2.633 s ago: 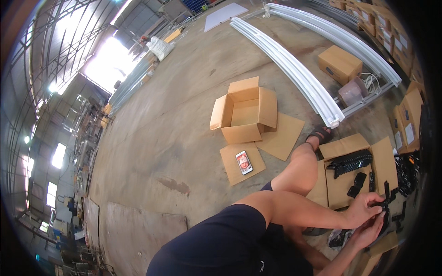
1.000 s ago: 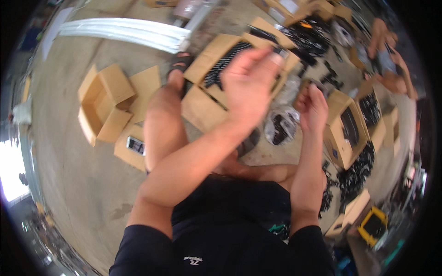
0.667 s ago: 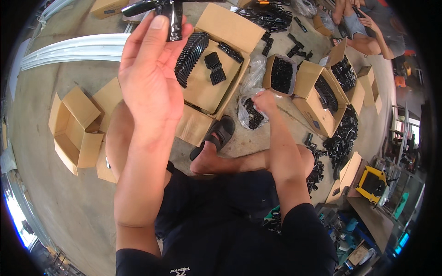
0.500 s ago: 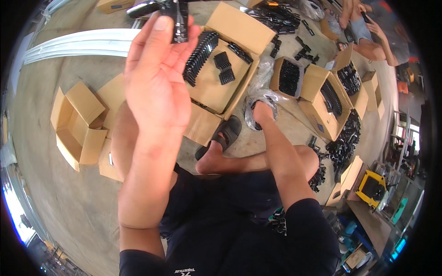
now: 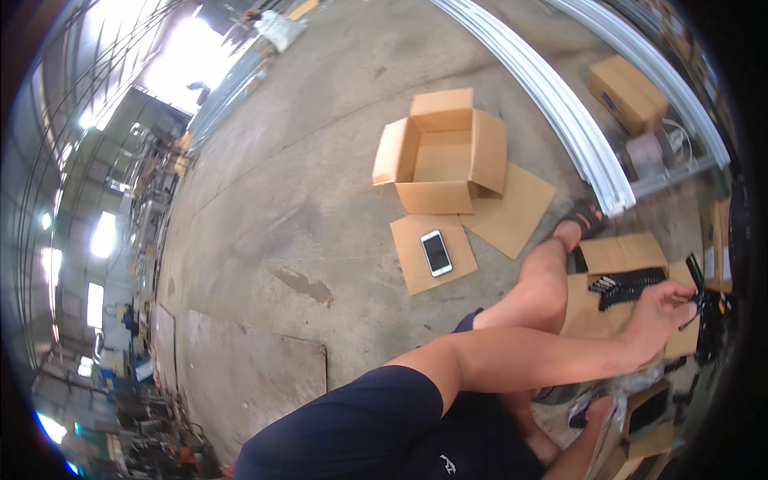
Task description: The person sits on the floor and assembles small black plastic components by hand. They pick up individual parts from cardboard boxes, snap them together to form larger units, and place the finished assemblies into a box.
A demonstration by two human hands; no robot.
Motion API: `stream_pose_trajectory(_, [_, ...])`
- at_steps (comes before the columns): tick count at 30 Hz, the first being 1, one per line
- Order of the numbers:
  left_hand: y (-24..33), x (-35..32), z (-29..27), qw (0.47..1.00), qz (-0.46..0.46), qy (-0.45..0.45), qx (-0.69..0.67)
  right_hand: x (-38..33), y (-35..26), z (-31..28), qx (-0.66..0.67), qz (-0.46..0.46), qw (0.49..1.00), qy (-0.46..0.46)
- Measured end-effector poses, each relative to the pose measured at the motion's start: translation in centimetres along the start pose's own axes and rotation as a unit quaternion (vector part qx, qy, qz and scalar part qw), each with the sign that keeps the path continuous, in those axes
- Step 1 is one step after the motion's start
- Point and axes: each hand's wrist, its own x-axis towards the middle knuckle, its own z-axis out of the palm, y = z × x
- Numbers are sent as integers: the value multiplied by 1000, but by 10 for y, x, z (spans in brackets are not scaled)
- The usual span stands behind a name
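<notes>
Your left arm has come down: half a second ago your left hand was raised high in front of the camera with a black plastic part held up at its fingertips; now your head has swung left and the arm stretches out low across your lap toward the right edge of the view. I judge that the look at the part is over and the hand is carrying it back to the work spot.

Nearest, at the bottom right, your right hand (image 5: pixel 598 410) is only partly in view among crumpled clear plastic; you cannot tell whether its fingers are spread or curled.

Just beyond, your left hand (image 5: pixel 658 312) sits wrist-low, palm turned down, fingers pinching a small black plastic part (image 5: pixel 698 298) at the far right edge, over a flattened cardboard sheet (image 5: pixel 588 316). A row of black parts (image 5: pixel 628 284) lies on that sheet, just left of the hand.

Farther out, past your bent knee, a white phone (image 5: pixel 436 252) lies on a cardboard piece (image 5: pixel 412 268) on the concrete floor. Beyond it stands an open cardboard box (image 5: pixel 440 152), and long white rails (image 5: pixel 560 104) curve away to the right.
</notes>
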Motion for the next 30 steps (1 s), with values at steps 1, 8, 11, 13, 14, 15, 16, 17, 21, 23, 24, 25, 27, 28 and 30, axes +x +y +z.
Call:
stream_pose_trajectory(1, [3, -8, -15, 999, 18, 28, 4, -23, -82, -56, 30, 134, 977, -165])
stream_pose_trajectory(8, [-3, -30, -5, 996, -61, 37, 50, -31, -162, -198, 383, -150, 909, -65])
stream_pose_trajectory(11, [17, -46, 10, 986, -154, 38, 61, -60, -199, -252, 511, -102, 853, 11])
stream_pose_trajectory(13, [4, -47, 8, 984, -167, 47, 43, -71, -208, -266, 594, -109, 796, 37])
stream_pose_trajectory(14, [-24, -44, -2, 987, -150, 53, 29, -82, -222, -272, 648, -95, 753, 65])
stream_pose_trajectory(15, [-36, -44, -2, 989, -136, 56, 13, -88, -229, -276, 678, -86, 727, 72])
stream_pose_trajectory(16, [-47, -46, -2, 990, -129, 56, 7, -94, -235, -280, 706, -77, 700, 79])
stream_pose_trajectory(17, [-51, -49, 1, 991, -122, 57, -1, -97, -235, -282, 732, -68, 672, 86])
stream_pose_trajectory(21, [-55, -61, 9, 986, -164, 30, 29, -98, -218, -274, 784, -98, 612, 27])
stream_pose_trajectory(23, [-52, -66, 14, 984, -170, 14, 50, -99, -214, -275, 796, -81, 599, 28])
stream_pose_trajectory(24, [-52, -67, 16, 983, -173, 6, 60, -99, -210, -275, 798, -78, 597, 33])
stream_pose_trajectory(25, [-55, -68, 18, 985, -158, -4, 63, -98, -205, -275, 799, -76, 595, 38])
stream_pose_trajectory(27, [-64, -71, 21, 990, -125, -23, 66, -99, -202, -277, 806, -62, 587, 49])
stream_pose_trajectory(28, [-69, -73, 22, 991, -103, -33, 82, -99, -202, -277, 811, -50, 581, 55])
stream_pose_trajectory(30, [-76, -76, 24, 990, -59, -56, 113, -105, -210, -284, 813, -22, 578, 72])
